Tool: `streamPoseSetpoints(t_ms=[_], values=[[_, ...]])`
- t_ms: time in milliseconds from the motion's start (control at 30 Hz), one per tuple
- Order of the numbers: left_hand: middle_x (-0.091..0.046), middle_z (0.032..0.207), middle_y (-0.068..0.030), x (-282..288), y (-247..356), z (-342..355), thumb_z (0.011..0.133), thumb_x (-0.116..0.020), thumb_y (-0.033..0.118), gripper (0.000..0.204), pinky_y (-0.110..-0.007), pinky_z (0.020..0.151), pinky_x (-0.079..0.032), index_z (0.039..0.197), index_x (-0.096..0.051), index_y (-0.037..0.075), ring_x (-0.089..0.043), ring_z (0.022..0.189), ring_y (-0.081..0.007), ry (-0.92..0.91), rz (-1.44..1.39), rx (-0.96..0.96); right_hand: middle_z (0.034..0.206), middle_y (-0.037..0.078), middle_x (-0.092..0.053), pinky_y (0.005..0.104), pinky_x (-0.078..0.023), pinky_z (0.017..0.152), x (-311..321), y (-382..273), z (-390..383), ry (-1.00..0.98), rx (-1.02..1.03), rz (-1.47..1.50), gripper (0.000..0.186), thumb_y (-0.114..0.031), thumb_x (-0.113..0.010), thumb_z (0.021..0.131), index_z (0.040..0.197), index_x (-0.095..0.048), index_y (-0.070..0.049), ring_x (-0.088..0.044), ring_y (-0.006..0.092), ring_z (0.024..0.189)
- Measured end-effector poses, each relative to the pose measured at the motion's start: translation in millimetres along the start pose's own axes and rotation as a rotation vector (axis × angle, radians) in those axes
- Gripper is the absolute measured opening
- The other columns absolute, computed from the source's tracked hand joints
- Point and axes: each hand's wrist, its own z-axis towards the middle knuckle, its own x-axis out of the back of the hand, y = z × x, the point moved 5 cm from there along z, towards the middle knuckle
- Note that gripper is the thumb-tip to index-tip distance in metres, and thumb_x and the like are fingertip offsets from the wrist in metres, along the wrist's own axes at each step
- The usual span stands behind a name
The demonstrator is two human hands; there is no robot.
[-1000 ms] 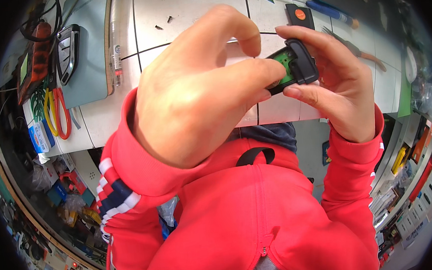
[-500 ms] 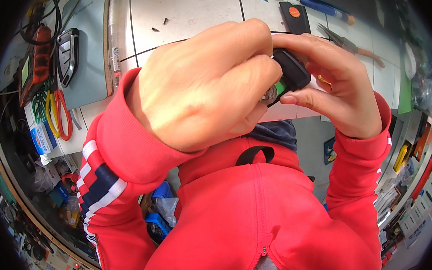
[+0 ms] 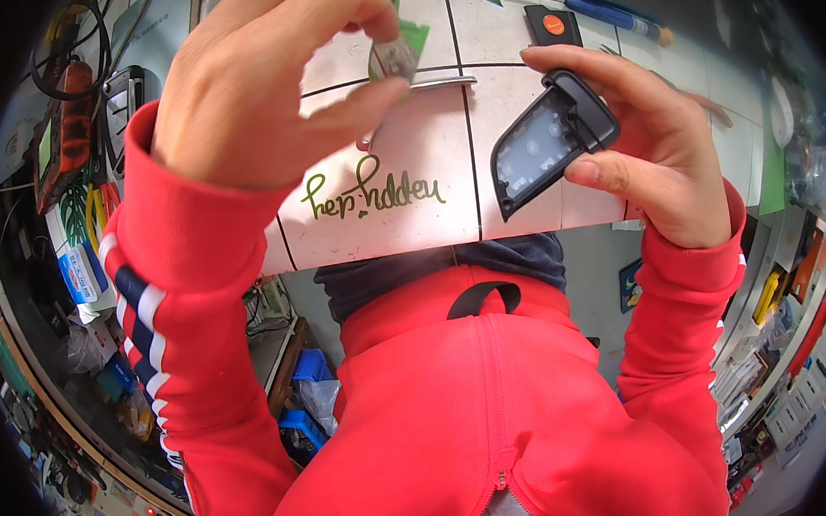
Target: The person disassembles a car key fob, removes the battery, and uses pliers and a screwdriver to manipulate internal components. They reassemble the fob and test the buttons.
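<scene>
My left hand [image 3: 256, 88] is raised over the white tiled tabletop [image 3: 402, 230], pinching a small green circuit board [image 3: 398, 55] between thumb and fingers. A round silvery part shows on the board; motion blurs it a little. Over on the right, my right hand [image 3: 661, 139] grips a black key fob shell [image 3: 537, 151] by its thicker end. The shell's hollow inside faces up, with a pale translucent button pad in it. Board and shell are apart. A slim silver metal piece [image 3: 445, 82] lies on the tiles between my hands, partly hidden by the left one.
Beyond my right hand lie a black fob-shaped piece with an orange dot [image 3: 553, 26] and a blue-handled screwdriver [image 3: 621, 20]. At the left are another key fob [image 3: 123, 110], a red-black device [image 3: 76, 113] and scissors [image 3: 100, 216]. Green handwriting marks the front tiles.
My left hand has drawn up and left, away from the right hand, with the circuit board in it. The shell has tilted so its inside shows; the right hand stays nearly in place.
</scene>
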Motion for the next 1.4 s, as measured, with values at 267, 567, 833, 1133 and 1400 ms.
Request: streamPoseSetpoints(t_ms=[267,567,833,1133,1400], values=[[-0.056,0.082,-0.0089,-4,-3,4,0.059,-0.069,0.002,0.029,-0.029,0.064,-0.046,0.086,-0.059,0.004,-0.056,0.073,-0.0239,0.166,0.212,0.031,0.121,0.018,-0.049,0.0282,-0.038,0.091,-1,0,-5,-0.024,0.01,-0.008,0.06,-0.006,-0.07,0.066,0.119,-0.045,0.009,-0.05,0.0187,0.105],[-0.059,0.088,-0.0119,-32,45,-34,0.084,-0.054,0.017,0.041,-0.027,0.074,-0.046,0.117,-0.045,-0.006,-0.058,0.082,-0.018,0.182,-1.008,0.672,0.122,0.016,-0.048,0.027,-0.041,0.087,-13,-6,-1,-0.076,0.099,0.183,0.061,-0.008,-0.069,0.068,0.121,-0.043,0.008,-0.054,0.0177,0.098],[-0.055,0.103,-0.0215,-76,67,-37,0.091,-0.044,0.029,0.049,-0.036,0.062,-0.055,0.131,-0.028,0.006,-0.062,0.077,-0.03,0.195,-1.922,0.896,0.118,0.014,-0.049,0.0244,-0.047,0.07,-20,-7,-6,-0.083,0.088,0.212,0.062,-0.009,-0.068,0.071,0.124,-0.04,0.006,-0.056,0.0144,0.089],[-0.043,0.121,-0.0171,-75,64,-34,0.086,-0.054,0.022,0.066,-0.037,0.067,-0.056,0.138,-0.014,0.013,-0.06,0.09,-0.0326,0.173,-1.966,0.823,0.089,0.006,-0.053,0.0242,-0.046,0.062,-15,-3,-7,0.078,0.168,-0.055,0.051,-0.008,-0.062,0.076,0.122,-0.043,0.005,-0.051,0.0094,0.075],[-0.046,0.115,-0.0262,-77,60,-38,0.085,-0.044,0.02,0.057,-0.044,0.071,-0.053,0.135,-0.02,0.009,-0.058,0.091,-0.0378,0.371,-1.965,0.802,0.092,0.008,-0.058,0.0234,-0.043,0.069,-14,-8,-28,0.391,0.186,-0.165,0.035,-0.006,-0.058,0.079,0.113,-0.052,0.004,-0.052,0.0104,0.074]])
